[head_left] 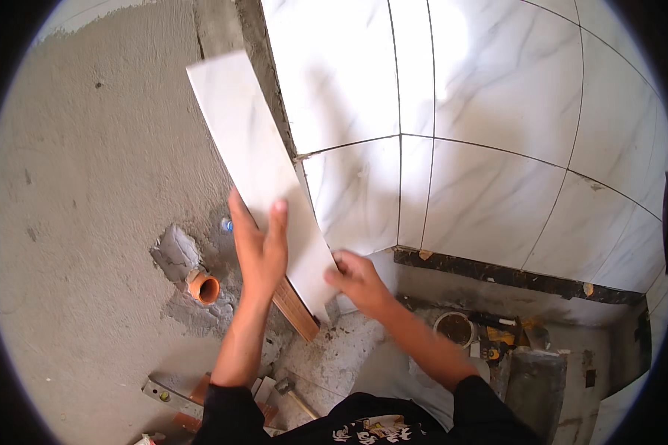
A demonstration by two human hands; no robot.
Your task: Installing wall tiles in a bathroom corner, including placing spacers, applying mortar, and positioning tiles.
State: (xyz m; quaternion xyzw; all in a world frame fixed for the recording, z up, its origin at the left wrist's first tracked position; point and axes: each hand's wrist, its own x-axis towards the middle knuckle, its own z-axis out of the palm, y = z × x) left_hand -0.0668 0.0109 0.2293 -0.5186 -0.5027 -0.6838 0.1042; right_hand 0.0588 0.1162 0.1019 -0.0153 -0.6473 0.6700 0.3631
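Observation:
A long, narrow white marble-patterned tile (256, 141) is tilted along the corner between the bare plaster wall and the tiled wall. My left hand (263, 245) grips its left edge, thumb on the face. My right hand (358, 282) grips the lower right edge with curled fingers. A brown wood-grain strip (295, 311) shows beside and beneath the tile's lower end. An orange pipe end (200, 285) sticks out of a roughly patched recess left of my left hand, with a small blue fitting (226, 224) above it.
White tiled wall (490, 89) on the right above a dark-edged ledge (519, 278); plaster wall (89, 170) on the left. Below lie a spirit level (171, 394), a hammer (300, 400), a round bucket (454, 328), yellow tools (501, 337) and a grey trough (534, 378).

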